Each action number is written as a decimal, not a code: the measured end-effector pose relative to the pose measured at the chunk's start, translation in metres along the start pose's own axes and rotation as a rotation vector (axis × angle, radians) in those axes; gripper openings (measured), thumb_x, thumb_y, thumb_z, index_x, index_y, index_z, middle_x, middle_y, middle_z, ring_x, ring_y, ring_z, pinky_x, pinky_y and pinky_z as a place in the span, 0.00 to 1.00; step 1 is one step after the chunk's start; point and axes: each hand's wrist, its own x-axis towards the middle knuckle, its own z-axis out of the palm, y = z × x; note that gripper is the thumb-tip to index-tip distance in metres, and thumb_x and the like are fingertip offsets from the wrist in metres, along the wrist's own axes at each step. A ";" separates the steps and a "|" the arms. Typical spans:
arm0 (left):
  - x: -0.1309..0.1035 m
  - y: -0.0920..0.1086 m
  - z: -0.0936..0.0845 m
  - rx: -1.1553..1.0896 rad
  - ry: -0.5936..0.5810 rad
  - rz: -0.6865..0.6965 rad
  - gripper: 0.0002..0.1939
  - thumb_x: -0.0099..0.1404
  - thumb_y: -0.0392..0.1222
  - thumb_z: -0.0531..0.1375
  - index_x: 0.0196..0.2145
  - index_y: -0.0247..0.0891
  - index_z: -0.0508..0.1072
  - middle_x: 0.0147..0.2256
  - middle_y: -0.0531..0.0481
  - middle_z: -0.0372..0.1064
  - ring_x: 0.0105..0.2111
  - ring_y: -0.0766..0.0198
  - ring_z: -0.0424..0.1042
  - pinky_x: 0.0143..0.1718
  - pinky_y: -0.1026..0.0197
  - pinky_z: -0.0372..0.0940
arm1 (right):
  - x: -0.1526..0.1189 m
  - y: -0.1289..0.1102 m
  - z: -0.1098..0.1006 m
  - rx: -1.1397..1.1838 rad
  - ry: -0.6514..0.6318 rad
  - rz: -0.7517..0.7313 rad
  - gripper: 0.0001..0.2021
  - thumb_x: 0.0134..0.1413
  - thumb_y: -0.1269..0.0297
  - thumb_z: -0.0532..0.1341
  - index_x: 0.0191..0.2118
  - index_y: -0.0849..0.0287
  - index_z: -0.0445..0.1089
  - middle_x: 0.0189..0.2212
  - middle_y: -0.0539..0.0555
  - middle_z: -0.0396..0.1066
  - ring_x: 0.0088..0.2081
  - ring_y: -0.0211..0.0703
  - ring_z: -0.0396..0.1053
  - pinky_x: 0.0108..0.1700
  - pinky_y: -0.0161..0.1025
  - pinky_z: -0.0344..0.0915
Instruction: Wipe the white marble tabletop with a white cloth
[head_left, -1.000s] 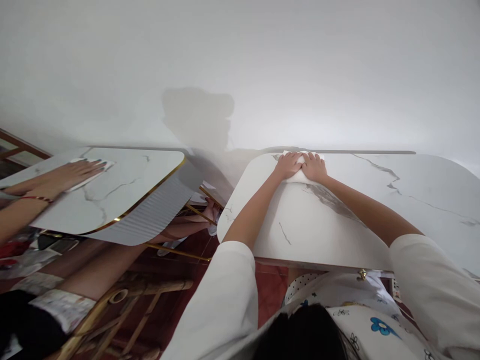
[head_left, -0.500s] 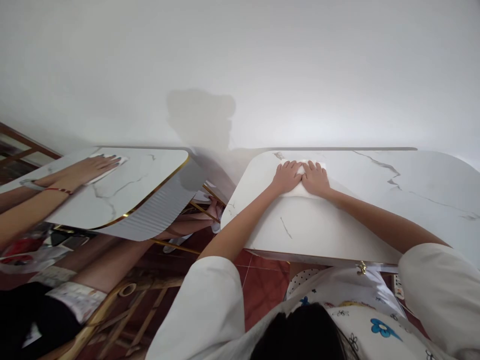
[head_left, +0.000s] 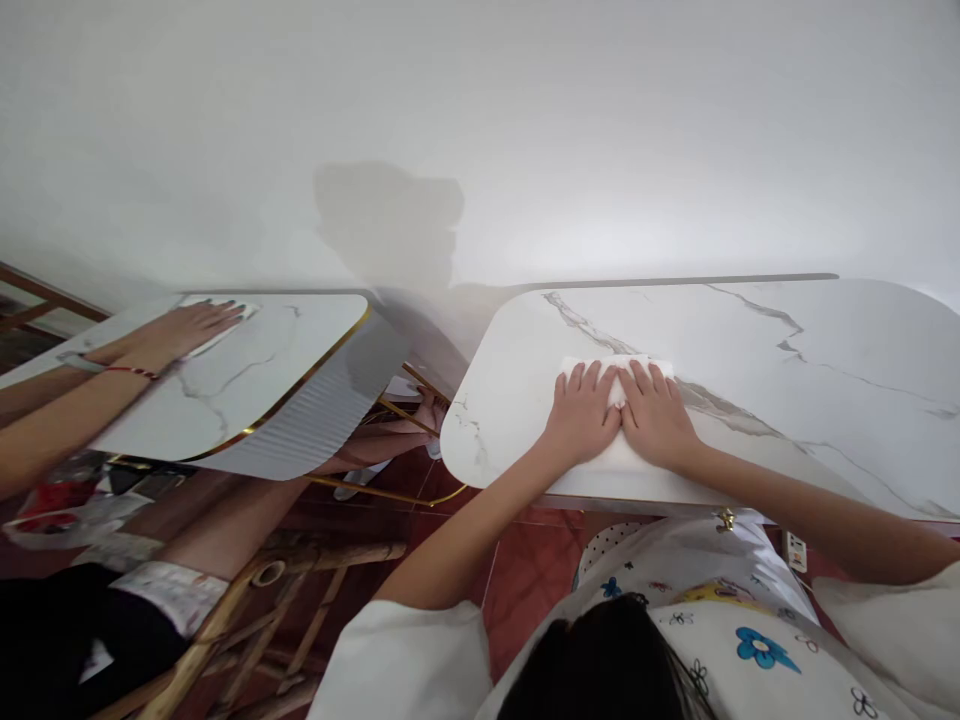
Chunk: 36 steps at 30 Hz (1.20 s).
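Observation:
A folded white wipe [head_left: 616,362], cloth or paper I cannot tell, lies on the white marble-patterned tabletop [head_left: 750,350]. My left hand [head_left: 585,412] presses flat on its left part, fingers stretched forward and slightly spread. On the right part rests my right hand [head_left: 658,412], also flat with fingers apart. Both thumbs meet over the middle of the wipe. Much of the wipe is hidden under my palms, close to the table's front edge.
To the left, a co-worker's hands [head_left: 191,330] lie on a white wipe [head_left: 244,313] on a second marble-patterned table [head_left: 262,350] with a gold edge. A wall [head_left: 600,140] stands behind both tables. A bamboo chair [head_left: 225,610] is at lower left. A brass knob [head_left: 725,519] projects from my table's front.
Both my hands have drawn the wipe back toward me across the tabletop, from near the wall side to the front edge. More grey veining shows behind it. The co-worker's hands have barely moved.

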 end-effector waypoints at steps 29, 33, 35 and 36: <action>-0.072 -0.024 -0.012 0.032 -0.001 -0.042 0.30 0.68 0.41 0.48 0.67 0.37 0.59 0.67 0.41 0.55 0.67 0.44 0.52 0.65 0.38 0.49 | -0.043 -0.067 -0.005 0.051 -0.116 -0.048 0.30 0.65 0.65 0.46 0.71 0.66 0.49 0.71 0.63 0.45 0.71 0.66 0.42 0.67 0.65 0.45; -0.067 -0.022 -0.015 0.022 -0.025 -0.060 0.31 0.66 0.40 0.50 0.66 0.37 0.59 0.67 0.41 0.55 0.67 0.44 0.51 0.66 0.38 0.48 | -0.039 -0.061 -0.001 0.061 -0.102 -0.071 0.29 0.65 0.65 0.45 0.71 0.64 0.50 0.71 0.62 0.46 0.70 0.64 0.43 0.67 0.63 0.46; -0.063 -0.020 -0.015 0.016 -0.035 -0.077 0.31 0.66 0.41 0.50 0.67 0.36 0.58 0.67 0.40 0.54 0.67 0.43 0.51 0.65 0.37 0.47 | -0.035 -0.055 0.002 0.061 -0.088 -0.080 0.29 0.65 0.66 0.45 0.70 0.61 0.52 0.71 0.60 0.47 0.70 0.62 0.44 0.67 0.62 0.47; -0.060 -0.019 -0.015 0.015 -0.038 -0.086 0.31 0.67 0.41 0.50 0.67 0.35 0.58 0.67 0.39 0.54 0.67 0.43 0.50 0.65 0.37 0.47 | -0.031 -0.053 0.003 0.060 -0.082 -0.084 0.29 0.65 0.66 0.45 0.70 0.61 0.53 0.71 0.60 0.48 0.70 0.61 0.45 0.67 0.61 0.47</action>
